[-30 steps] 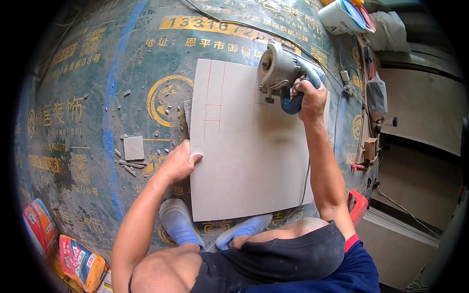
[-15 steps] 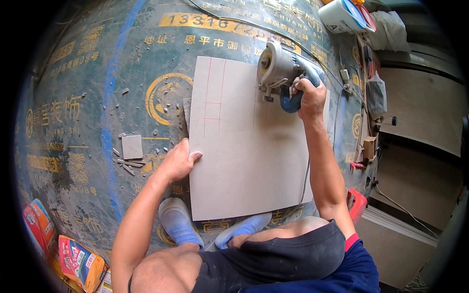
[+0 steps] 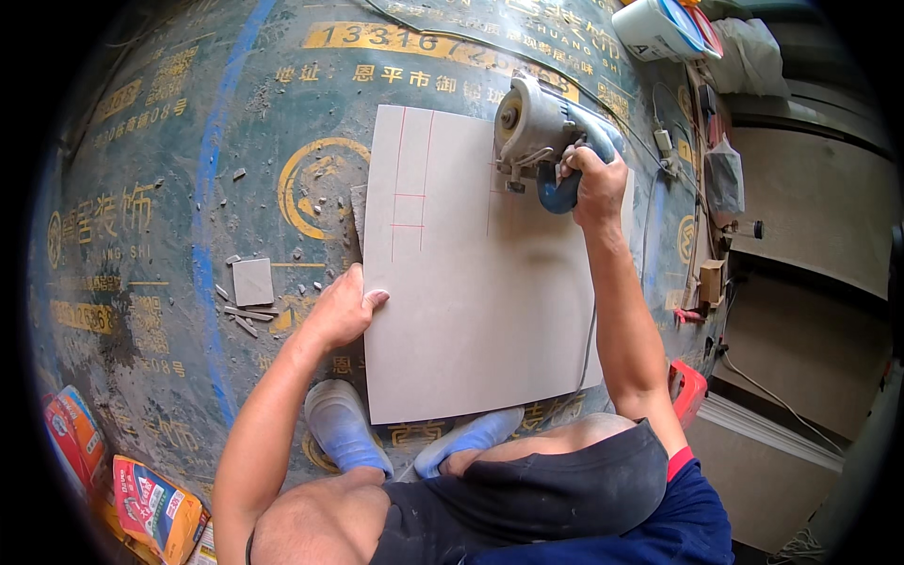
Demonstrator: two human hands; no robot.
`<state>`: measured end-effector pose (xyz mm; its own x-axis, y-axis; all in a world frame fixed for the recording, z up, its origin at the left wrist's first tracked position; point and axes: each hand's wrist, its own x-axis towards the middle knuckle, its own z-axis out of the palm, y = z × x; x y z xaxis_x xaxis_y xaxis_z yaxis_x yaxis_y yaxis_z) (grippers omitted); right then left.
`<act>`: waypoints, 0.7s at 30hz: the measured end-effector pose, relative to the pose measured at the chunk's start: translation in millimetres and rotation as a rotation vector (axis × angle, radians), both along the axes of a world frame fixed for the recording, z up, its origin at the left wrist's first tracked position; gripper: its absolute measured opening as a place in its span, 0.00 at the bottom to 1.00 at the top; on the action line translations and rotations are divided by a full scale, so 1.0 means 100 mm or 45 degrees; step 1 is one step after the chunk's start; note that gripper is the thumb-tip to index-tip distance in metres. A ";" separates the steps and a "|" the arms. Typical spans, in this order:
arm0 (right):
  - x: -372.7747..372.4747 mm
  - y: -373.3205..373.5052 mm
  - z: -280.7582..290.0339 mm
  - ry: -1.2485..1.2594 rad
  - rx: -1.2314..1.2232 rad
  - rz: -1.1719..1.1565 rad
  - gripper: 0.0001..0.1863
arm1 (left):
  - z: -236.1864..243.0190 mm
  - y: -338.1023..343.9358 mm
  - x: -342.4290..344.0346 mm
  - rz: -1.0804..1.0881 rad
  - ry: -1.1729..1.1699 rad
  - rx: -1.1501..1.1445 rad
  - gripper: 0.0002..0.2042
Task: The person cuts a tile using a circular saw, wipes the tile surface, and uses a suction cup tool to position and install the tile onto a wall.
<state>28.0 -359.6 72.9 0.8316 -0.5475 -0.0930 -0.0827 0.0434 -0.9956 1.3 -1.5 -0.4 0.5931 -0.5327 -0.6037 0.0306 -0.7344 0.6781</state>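
A large pale tile (image 3: 480, 311) with thin red lines drawn near its far edge lies in front of my feet. My left hand (image 3: 343, 306) is closed on its left edge, thumb on top and fingers out of sight beneath. My right hand (image 3: 600, 185) grips the blue handle of a handheld tile cutter (image 3: 532, 122). The cutter, with a grey metal guard, rests over the tile's far right part and covers some of the lines. Its blade's contact with the tile is hidden.
Left of the tile lie a small square offcut (image 3: 252, 282) and several slivers. A cord (image 3: 591, 344) runs over the tile's right side. White buckets (image 3: 654, 30) stand at the far right, a red plastic object (image 3: 690, 391) near my right elbow, and bags (image 3: 155, 508) at the near left.
Both hands, the tile and the cutter hold nearly the same places. The view has shifted very slightly.
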 end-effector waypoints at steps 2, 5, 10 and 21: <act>0.00 0.00 -0.01 0.008 -0.002 0.003 0.03 | -0.01 0.01 0.00 -0.004 -0.007 -0.006 0.21; 0.01 -0.01 -0.01 0.005 -0.008 0.013 0.03 | -0.01 0.01 0.01 -0.015 -0.009 -0.008 0.21; 0.01 -0.01 -0.01 0.030 -0.006 0.020 0.03 | -0.01 0.02 0.00 -0.029 -0.019 0.014 0.21; 0.03 -0.01 0.03 0.069 -0.026 0.024 0.04 | 0.01 -0.01 0.01 -0.015 -0.006 0.011 0.21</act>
